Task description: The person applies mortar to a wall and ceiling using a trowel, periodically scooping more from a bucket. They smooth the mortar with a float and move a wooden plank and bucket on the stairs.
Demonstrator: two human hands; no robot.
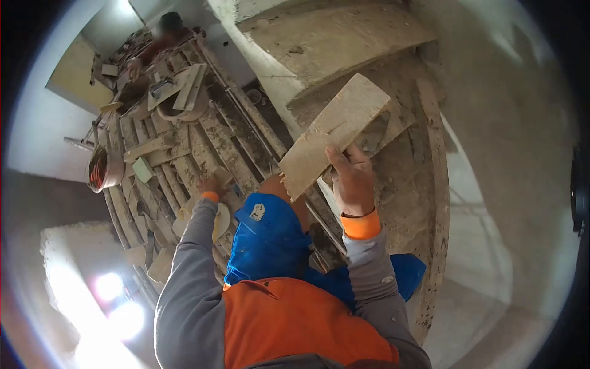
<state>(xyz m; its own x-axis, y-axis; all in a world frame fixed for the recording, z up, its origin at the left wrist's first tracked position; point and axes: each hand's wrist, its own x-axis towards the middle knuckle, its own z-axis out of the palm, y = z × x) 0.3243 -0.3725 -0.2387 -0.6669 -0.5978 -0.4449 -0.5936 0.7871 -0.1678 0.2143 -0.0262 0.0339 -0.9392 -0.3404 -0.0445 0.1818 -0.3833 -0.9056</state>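
My right hand (pixel 354 182) is raised and closed on the lower edge of a flat, beige rectangular board (pixel 335 135). My thumb lies across its near face, and its lower left end is ragged. Behind the board is a rough, dusty plastered surface. Low on the left, my left hand (pixel 211 186) reaches down to the scaffold planks (pixel 200 144), beside a small beige piece (pixel 222 176). The fingers of this hand are small and partly hidden, so I cannot make out whether they grip it.
A bucket (pixel 106 169) stands at the planks' left edge. Farther along is a round tub (pixel 184 109) with boards across it. Another person (pixel 161 43) is at the far end. A curved plastered ledge (pixel 338 37) and long wooden edge (pixel 435 203) border the right side.
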